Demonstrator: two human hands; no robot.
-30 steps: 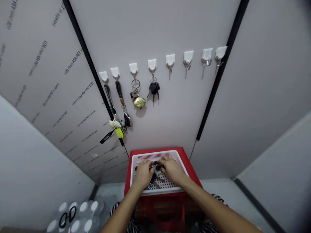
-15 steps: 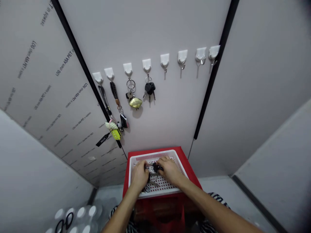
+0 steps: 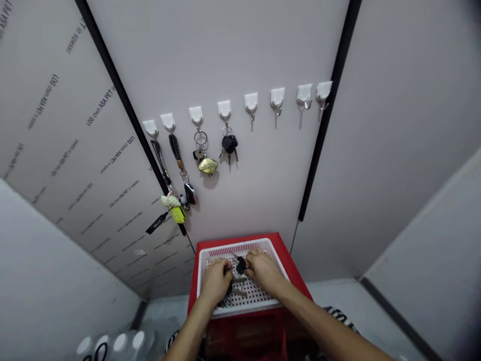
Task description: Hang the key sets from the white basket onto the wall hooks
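Note:
Both hands are inside a white perforated basket [image 3: 248, 308]. My right hand [image 3: 265, 272] is closed, its fingertips pinching a key with a black head [image 3: 241, 265]; the metal blade points up and left. My left hand [image 3: 216, 282] is curled over a bunch of keys [image 3: 238, 292] at the basket's left side. Metal blades and rings stick out from under its fingers, and some of the bunch is hidden by the hand. Whether the two sets of keys are joined cannot be made out.
The basket stands on a red surface [image 3: 291, 273] against a white wall. Above it runs a row of white hooks [image 3: 251, 102]. Key sets hang on the left ones, including a gold lemon-shaped keyring [image 3: 208, 166] and black-headed keys [image 3: 229, 144]. Bottles [image 3: 120, 342] stand lower left.
My right hand has shifted slightly, and the black-headed key now shows more clearly, its blade visible. The left hand stays over its keys. The whole view has tilted a little.

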